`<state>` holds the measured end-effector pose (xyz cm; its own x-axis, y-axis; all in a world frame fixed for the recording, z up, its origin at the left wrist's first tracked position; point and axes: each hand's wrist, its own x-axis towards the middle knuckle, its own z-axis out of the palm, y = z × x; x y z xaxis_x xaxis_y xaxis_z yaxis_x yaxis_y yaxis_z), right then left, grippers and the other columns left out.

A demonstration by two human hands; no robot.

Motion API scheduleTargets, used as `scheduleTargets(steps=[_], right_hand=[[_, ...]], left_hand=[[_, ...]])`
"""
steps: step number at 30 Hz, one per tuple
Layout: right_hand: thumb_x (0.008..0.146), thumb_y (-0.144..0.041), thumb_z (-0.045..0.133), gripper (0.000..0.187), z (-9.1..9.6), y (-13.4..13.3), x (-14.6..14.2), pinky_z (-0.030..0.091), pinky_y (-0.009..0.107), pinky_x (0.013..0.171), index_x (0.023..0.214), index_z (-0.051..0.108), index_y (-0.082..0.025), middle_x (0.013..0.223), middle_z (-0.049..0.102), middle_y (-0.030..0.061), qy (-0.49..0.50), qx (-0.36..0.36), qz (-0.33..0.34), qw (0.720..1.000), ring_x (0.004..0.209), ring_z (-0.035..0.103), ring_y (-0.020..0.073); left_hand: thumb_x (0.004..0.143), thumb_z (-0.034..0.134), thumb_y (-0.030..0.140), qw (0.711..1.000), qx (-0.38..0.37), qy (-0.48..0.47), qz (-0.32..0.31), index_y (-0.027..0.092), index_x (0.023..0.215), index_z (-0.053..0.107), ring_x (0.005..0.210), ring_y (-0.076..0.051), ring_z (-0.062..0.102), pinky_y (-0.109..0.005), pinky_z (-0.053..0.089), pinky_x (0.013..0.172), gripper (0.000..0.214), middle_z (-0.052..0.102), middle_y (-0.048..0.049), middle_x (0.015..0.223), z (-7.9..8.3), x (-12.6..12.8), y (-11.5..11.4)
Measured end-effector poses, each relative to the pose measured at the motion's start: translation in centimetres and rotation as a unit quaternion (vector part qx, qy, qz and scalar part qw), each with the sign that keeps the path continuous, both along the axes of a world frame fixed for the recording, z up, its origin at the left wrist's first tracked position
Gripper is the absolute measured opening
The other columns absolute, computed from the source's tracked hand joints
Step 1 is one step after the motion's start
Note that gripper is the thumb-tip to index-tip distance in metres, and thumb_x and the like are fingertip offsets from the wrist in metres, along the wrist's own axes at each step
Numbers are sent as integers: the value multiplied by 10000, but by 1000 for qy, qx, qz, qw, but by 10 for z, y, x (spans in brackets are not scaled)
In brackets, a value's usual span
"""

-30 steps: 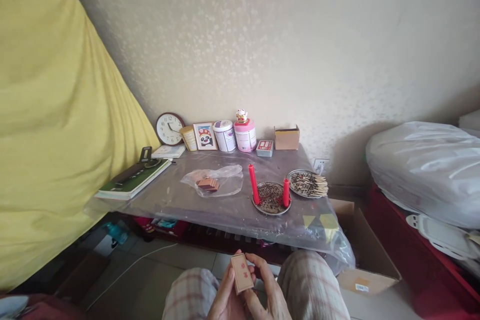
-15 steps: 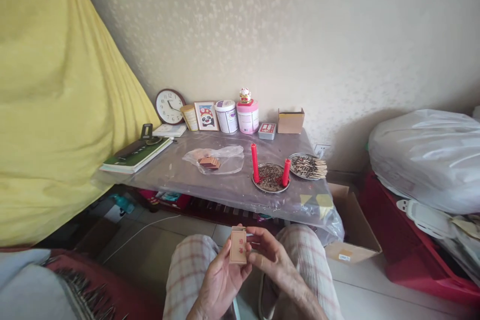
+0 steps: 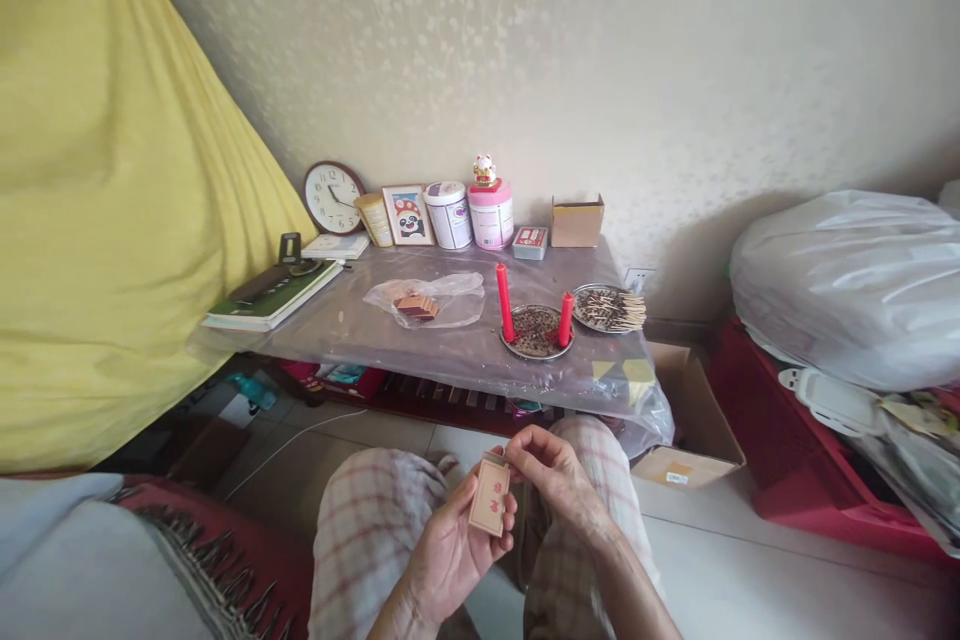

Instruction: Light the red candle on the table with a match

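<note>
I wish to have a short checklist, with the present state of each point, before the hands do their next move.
1. Small box held by the left hand: ok.
2. Right hand at the box's upper end: ok.
3. Anything pinched in the right fingertips: cannot tell, too small to see.
4. Tall candle and short candle standing on the metal plate: ok.
5. Plastic bag apart from that plate: ok.
6. No plastic under the plate: not ok, a plastic sheet covers the table.
</note>
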<state>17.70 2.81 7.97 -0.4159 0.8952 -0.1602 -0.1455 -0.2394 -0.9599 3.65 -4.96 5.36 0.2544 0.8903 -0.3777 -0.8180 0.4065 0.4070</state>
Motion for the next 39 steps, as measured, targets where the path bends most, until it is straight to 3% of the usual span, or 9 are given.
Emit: scheduleTargets(steps=[4, 10, 18, 26, 32, 39], right_hand=[[746, -418, 713, 243, 0, -3, 2, 435, 238, 530, 682, 578, -227, 611, 590, -47, -21, 18, 20, 999, 542, 520, 114], [758, -396, 678, 202, -3, 0, 3, 464, 254, 567, 661, 606, -235, 619, 605, -23, -96, 93, -26, 991, 587, 550, 140], [817, -385, 610, 160, 1, 12, 6, 481, 264, 630, 766, 651, -240, 728, 657, -6, -172, 174, -29, 969, 678, 583, 161], [894, -326, 569, 126, 13, 19, 10, 491, 275, 709, 858, 665, -252, 830, 694, -4, -225, 256, 40, 939, 760, 634, 165], [921, -240, 547, 142, 24, 27, 9, 506, 273, 760, 891, 685, -245, 905, 700, 22, -239, 357, 97, 898, 857, 656, 170], [979, -235, 464, 220, 34, 29, 11, 500, 256, 747, 951, 681, -216, 971, 673, 45, -331, 430, 185, 819, 847, 648, 156]], left_hand=[[877, 569, 342, 1000, 4, -8, 2, 144, 1038, 677, 684, -131, 660, -246, 508, 628, 278, 741, -86, 814, -1, 0, -4], [840, 625, 364, 999, -15, -37, -8, 106, 996, 688, 687, -136, 670, -246, 515, 625, 307, 750, -101, 820, -4, 1, -6], [852, 596, 341, 992, -8, -122, 10, 91, 968, 686, 712, -122, 646, -235, 501, 655, 290, 733, -75, 841, -13, -8, -2], [827, 624, 349, 996, -7, -93, 2, 88, 953, 687, 684, -143, 656, -257, 497, 621, 297, 745, -96, 808, -14, -10, 5], [861, 575, 336, 999, 4, -45, -2, 170, 1013, 650, 684, -159, 687, -272, 500, 626, 237, 759, -102, 817, -12, -10, 7], [891, 512, 330, 1000, 22, -5, -14, 221, 1074, 593, 683, -168, 697, -283, 479, 636, 228, 764, -103, 820, -19, -11, 8]])
